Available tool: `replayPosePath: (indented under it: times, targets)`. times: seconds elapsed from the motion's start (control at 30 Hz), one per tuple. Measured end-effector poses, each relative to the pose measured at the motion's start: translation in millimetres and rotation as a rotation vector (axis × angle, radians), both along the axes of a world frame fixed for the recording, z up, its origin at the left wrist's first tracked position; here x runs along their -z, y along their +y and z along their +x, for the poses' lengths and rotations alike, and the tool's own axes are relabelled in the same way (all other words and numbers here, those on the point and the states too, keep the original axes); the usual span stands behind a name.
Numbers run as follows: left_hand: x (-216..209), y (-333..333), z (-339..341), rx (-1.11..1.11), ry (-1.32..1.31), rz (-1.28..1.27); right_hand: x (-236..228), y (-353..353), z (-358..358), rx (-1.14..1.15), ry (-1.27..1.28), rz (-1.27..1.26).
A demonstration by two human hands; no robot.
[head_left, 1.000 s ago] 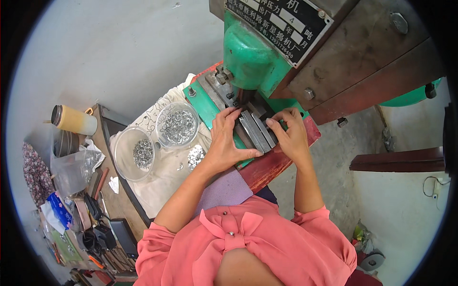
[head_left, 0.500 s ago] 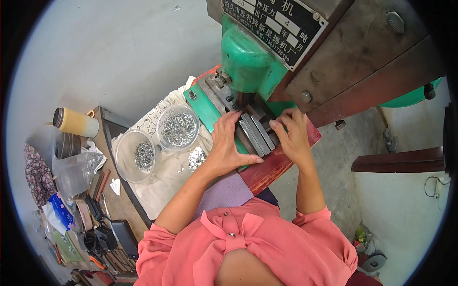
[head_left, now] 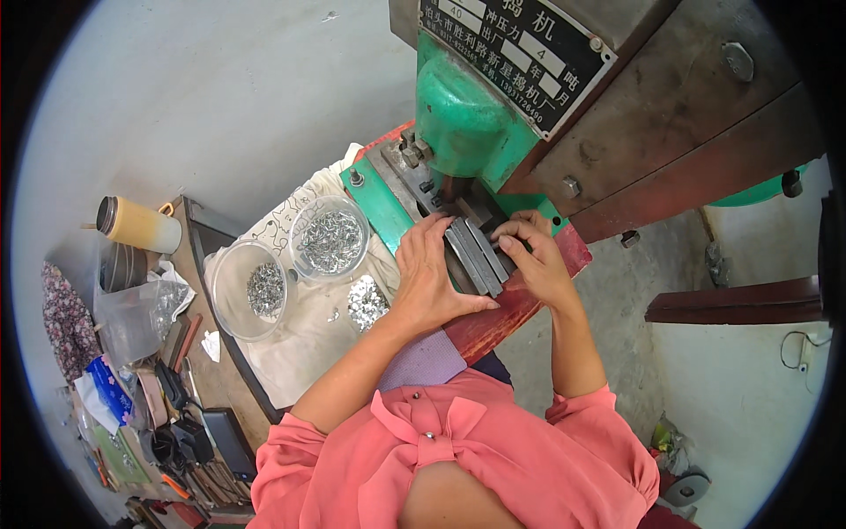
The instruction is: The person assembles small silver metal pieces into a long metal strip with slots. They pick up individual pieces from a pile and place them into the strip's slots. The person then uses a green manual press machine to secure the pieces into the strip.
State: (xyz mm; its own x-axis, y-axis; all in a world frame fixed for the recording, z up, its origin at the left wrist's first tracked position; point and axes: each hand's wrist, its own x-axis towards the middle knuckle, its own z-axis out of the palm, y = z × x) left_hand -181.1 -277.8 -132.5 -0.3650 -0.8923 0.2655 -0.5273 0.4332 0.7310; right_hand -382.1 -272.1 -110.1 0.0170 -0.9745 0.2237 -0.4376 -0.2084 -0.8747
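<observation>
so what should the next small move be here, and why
I'd probably ease the left hand slightly back from the green press: its fingertips lie close to the dark rod under the press, while the right hand is already at the other side of the metal bars.

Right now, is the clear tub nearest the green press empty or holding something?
Not empty: many small, shiny metal pieces show inside the clear tub.
</observation>
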Motion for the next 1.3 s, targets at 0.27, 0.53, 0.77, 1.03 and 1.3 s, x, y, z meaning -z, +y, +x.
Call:
replayPosePath:
  times: [0.27,0.53,0.77,1.03,1.3]
  targets:
    - [3,-5,8,0.049,0.044,-0.038,3,43,9,0.186,0.277,-0.289]
    - [-9,-12,24,0.142,-0.012,0.05,0,72,29,0.172,0.353,-0.237]
    - [-7,9,21,0.019,0.152,0.007,4,79,37,0.227,0.391,-0.342]
    - [-14,41,30,0.034,0.417,0.159,5,116,17,0.266,0.42,-0.393]
    - [-18,71,54,0.194,0.629,0.474,-4,153,10,0.172,0.245,-0.301]
